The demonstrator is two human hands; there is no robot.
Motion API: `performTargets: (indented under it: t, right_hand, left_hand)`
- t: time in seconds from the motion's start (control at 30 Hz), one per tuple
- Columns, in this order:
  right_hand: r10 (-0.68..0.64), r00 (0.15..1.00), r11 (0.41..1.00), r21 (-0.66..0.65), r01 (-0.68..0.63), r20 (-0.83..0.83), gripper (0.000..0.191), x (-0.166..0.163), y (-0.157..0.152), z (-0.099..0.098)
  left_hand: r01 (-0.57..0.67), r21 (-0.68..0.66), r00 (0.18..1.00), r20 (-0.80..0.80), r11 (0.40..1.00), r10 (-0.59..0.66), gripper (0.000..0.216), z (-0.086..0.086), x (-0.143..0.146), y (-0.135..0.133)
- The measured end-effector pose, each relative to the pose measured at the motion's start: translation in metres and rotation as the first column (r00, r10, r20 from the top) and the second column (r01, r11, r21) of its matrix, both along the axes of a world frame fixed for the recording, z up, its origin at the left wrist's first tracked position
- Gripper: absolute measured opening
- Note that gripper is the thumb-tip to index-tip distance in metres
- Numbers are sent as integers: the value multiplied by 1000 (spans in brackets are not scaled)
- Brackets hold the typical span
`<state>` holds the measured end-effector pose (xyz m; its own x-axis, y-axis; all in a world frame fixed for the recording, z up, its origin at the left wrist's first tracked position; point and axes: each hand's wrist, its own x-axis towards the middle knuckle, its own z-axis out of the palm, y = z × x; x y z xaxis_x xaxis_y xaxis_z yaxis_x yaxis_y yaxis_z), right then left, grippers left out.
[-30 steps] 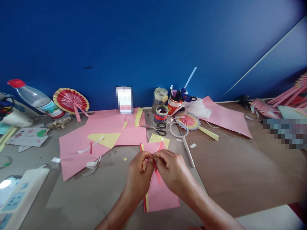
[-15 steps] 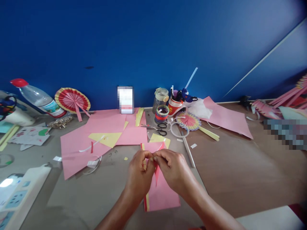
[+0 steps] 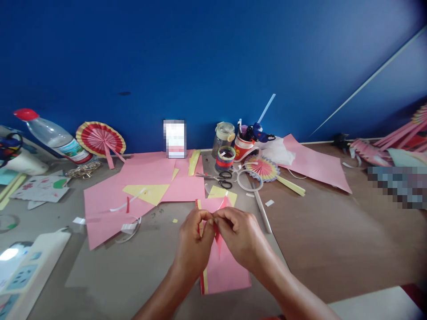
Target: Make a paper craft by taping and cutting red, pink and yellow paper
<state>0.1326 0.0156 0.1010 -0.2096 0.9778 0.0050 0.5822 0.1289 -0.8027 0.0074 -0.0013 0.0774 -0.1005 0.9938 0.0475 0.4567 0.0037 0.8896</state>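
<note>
Above the pink paper sheet [image 3: 230,280] on the worktop [image 3: 133,275], both your hands close on one red strip [image 3: 218,244]
Your left hand [image 3: 195,235] and right hand [image 3: 238,231] are pinched, thumb against finger, on the strip, though the exact gripped spot hides between the fingertips. Uneven pulling from the two sides could well crease or tear so slim a piece; a loosened pinch might let it drop askew, and a wrist brushing the sheet could shift it. The strip sits where your fingertips meet: its far end shows beyond them, toward the yellow paper piece [image 3: 218,193], and its pointed near end shows just below them. The sheet, banded red and yellow along its left edge, lies beneath both hands and reaches toward you
</note>
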Motion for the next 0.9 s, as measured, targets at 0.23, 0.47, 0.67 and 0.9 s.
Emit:
performTargets:
  t: [0.23, 0.47, 0.67, 0.9]
  right_hand:
    - [-6, 1000, 1000, 20, 5, 14, 22, -1, 1, 2]
    - [6, 1000, 999, 44, -6, 13, 23, 0, -1, 2]
    - [20, 998, 997, 79, -26, 65, 24, -3, -2, 0]
    - [18, 999, 998, 64, -21, 41, 23, -4, -2, 0]
  left_hand:
    - [-2, 7, 999, 36, 1000, 2, 17, 2, 0, -1]
    - [-21, -15, 998, 56, 1000, 22, 16, 3, -1, -1]
    - [9, -11, 999, -36, 1000, -9, 14, -1, -2, -2]
    - [15, -27, 1000, 13, 1000, -14, 15, 0, -3, -2]
